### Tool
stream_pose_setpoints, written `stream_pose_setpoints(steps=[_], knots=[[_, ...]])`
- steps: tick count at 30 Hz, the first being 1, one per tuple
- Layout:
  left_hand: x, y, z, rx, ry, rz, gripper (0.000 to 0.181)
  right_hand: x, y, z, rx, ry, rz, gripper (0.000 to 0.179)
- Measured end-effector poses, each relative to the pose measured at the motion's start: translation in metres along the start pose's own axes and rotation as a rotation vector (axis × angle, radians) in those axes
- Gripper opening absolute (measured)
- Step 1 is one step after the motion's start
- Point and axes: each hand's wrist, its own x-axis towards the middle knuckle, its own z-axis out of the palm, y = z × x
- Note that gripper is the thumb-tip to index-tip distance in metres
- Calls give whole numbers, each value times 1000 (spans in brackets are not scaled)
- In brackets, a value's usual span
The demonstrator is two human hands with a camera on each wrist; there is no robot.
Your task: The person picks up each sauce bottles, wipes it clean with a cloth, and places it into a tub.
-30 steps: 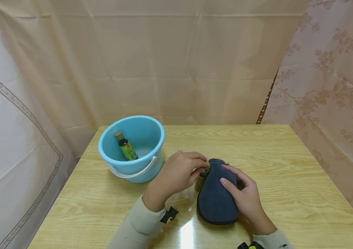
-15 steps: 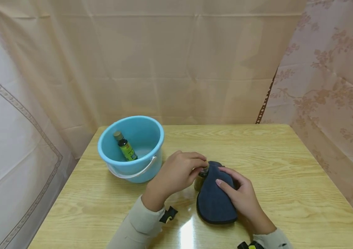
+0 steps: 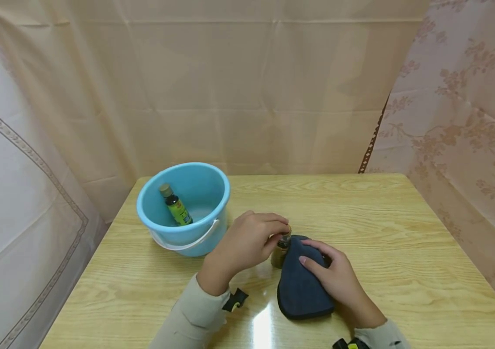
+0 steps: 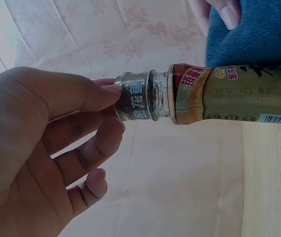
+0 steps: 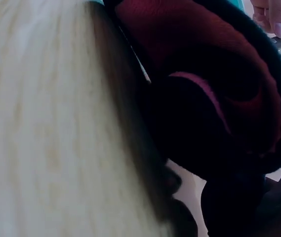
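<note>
My left hand pinches the cap of a small glass bottle between thumb and index finger. The bottle stands upright on the table and has a gold-green label. In the left wrist view its printed side and barcode show, while the other fingers hang loosely curled below the cap. My right hand holds a navy, teardrop-shaped padded fabric piece, thumb on its near face and fingers behind. Its upper part overlaps the bottle's right side. A dark red lining shows within it in the right wrist view.
A light blue bucket with a white handle stands at the table's back left. Inside it leans a dark bottle with a green label and a brownish cap. The wooden table ends before hanging beige curtains.
The navy fabric piece, with my right hand, has shifted down toward me and slightly left, so more of the bottle shows. My left hand has stayed at the cap, moving barely left.
</note>
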Motion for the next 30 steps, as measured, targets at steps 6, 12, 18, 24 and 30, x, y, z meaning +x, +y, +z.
stream_pose_setpoints(steps=[6,12,18,24,30], knots=[[-2,-2,1,57,44,-9,16,-1,0,2,-64,-10,12,40],[-3,0,2,116,126,-32,11,0,0,2,-86,-9,14,39],[-3,3,4,155,120,-74,14,0,0,3,-73,-14,7,39],[-2,5,5,144,91,-98,11,0,0,3,-68,-10,1,38],[-2,5,5,117,69,-98,12,0,-1,3,-48,-11,-17,38]])
